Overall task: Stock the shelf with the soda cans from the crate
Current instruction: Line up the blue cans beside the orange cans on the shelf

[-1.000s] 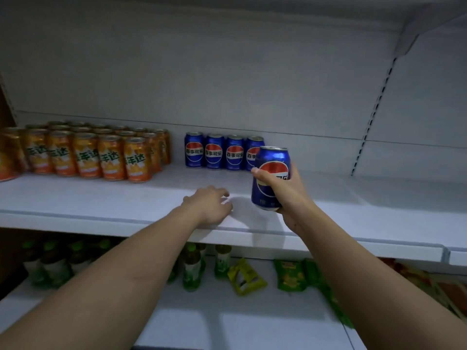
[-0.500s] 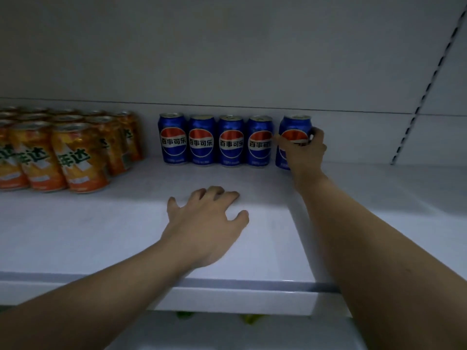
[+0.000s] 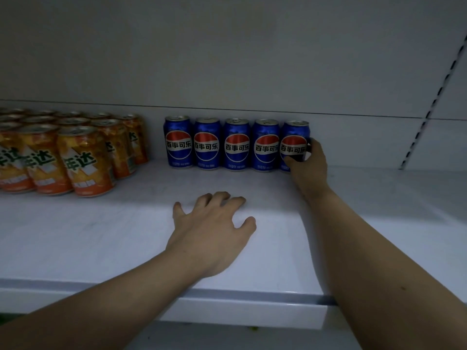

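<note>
Several blue cola cans stand in a row against the back wall of the white shelf [image 3: 126,236]. The rightmost blue can [image 3: 294,140] stands upright at the end of that row, touching its neighbour [image 3: 265,145]. My right hand [image 3: 307,168] grips this can low on its right side, thumb across the front and fingers behind. My left hand [image 3: 214,231] rests palm down on the shelf in front of the row, fingers spread, holding nothing. The crate is out of view.
A block of several orange soda cans [image 3: 83,160] fills the shelf's left part, a gap away from the blue row. Bare shelf runs to the right of my right hand up to a slotted upright [image 3: 429,112]. The shelf's front lip [image 3: 227,309] is close below.
My right hand carried the blue can from the shelf's front to the back wall and set it at the right end of the row. My left hand slid forward and flattened.
</note>
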`<action>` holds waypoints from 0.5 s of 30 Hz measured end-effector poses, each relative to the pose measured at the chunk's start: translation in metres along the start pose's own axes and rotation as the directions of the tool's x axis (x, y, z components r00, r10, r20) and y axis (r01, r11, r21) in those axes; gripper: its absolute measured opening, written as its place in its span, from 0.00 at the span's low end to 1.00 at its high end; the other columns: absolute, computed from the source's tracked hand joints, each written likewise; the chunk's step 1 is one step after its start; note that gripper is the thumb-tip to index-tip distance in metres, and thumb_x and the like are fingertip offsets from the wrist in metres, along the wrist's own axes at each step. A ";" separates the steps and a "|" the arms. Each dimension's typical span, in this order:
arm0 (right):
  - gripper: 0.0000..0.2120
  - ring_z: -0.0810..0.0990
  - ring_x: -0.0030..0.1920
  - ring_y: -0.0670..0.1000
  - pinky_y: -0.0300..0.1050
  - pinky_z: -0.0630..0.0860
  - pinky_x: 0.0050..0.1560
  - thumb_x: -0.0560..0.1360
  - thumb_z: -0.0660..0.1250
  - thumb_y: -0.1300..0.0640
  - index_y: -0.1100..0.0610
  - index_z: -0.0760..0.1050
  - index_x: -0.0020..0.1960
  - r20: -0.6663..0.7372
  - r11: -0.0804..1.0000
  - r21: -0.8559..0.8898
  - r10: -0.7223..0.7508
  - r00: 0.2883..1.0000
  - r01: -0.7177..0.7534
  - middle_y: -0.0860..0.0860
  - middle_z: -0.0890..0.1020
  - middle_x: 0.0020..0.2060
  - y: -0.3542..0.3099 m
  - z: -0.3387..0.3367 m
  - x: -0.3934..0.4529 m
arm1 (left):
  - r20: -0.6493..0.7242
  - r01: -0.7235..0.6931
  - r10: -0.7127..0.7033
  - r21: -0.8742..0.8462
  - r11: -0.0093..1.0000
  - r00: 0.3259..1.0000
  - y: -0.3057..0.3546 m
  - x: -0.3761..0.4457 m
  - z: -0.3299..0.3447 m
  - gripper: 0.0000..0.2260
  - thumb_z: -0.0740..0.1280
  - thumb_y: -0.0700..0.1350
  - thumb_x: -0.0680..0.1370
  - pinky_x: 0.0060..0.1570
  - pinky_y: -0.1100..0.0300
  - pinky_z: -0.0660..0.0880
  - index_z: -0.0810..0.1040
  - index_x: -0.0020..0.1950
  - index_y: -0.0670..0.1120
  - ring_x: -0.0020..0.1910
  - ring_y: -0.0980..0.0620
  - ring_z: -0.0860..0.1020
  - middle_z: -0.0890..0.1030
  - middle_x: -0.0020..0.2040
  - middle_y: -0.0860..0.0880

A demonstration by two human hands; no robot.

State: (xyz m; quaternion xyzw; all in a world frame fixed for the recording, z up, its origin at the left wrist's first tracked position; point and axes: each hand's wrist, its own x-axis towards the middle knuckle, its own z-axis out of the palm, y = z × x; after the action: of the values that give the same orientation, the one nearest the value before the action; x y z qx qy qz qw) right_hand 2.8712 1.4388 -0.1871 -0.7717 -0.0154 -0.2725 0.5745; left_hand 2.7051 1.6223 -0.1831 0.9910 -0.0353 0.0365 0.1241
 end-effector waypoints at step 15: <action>0.27 0.73 0.65 0.57 0.36 0.66 0.57 0.77 0.65 0.68 0.63 0.60 0.73 0.010 0.983 -0.173 0.064 0.998 -0.062 0.60 0.64 0.70 -0.004 0.003 -0.002 | -0.027 0.006 -0.007 -0.013 1.000 1.000 -0.002 0.001 0.001 0.24 0.49 0.62 0.80 0.72 0.37 0.47 0.59 0.76 0.61 0.74 0.55 0.57 0.59 0.76 0.59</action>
State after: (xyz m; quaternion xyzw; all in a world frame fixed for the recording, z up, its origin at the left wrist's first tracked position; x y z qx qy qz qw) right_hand 2.8699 1.4436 -0.1852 -0.8206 0.0282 -0.2485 0.5138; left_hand 2.7059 1.6242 -0.1844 0.9896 -0.0307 0.0492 0.1313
